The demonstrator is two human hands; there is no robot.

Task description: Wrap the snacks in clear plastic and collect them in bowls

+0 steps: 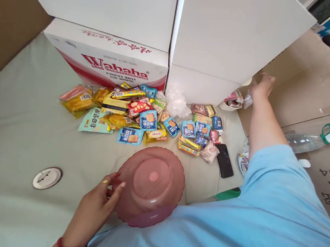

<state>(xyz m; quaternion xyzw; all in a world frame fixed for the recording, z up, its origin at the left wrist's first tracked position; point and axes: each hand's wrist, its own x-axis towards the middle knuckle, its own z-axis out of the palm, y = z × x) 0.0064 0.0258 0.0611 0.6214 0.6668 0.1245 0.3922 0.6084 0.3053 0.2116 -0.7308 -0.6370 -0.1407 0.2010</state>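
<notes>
My left hand grips the left rim of a translucent pink plastic plate with a fluted edge, thumb on the near face and fingers behind. The plate is close to my body, in front of a pile of wrapped snacks. Far to the right, my right hand reaches out beside a cardboard box. Crumpled clear plastic is right by it; its fingers are mostly hidden, so I cannot tell whether it holds anything. A white container with pink packets in it stands just left of that hand.
Behind the snacks stand a Wahaha water carton and white panels. A crumpled clear bag lies by the pile. A phone, a plastic bottle and a cardboard box are rightward; a round white badge lies left.
</notes>
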